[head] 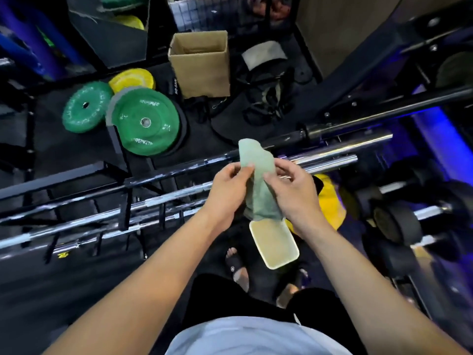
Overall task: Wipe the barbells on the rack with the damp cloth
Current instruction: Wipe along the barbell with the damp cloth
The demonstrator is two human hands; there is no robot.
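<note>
A pale green cloth (pixel 258 172) hangs folded lengthwise between both hands, just above the barbells. My left hand (pixel 230 193) pinches its left edge and my right hand (pixel 297 193) grips its right side. Several chrome and black barbells (pixel 158 201) lie across a black rack (pixel 122 180), running from lower left to upper right; their shafts pass behind my hands. A cream rectangular tub (pixel 275 243) sits on the floor directly under the cloth's lower end.
Green weight plates (pixel 146 121) and a yellow plate (pixel 131 78) lean behind the rack. A cardboard box (pixel 202 65) and a black bag (pixel 268 98) stand further back. Dumbbells (pixel 394 221) sit at the right. My sandalled feet (pixel 238 267) are below.
</note>
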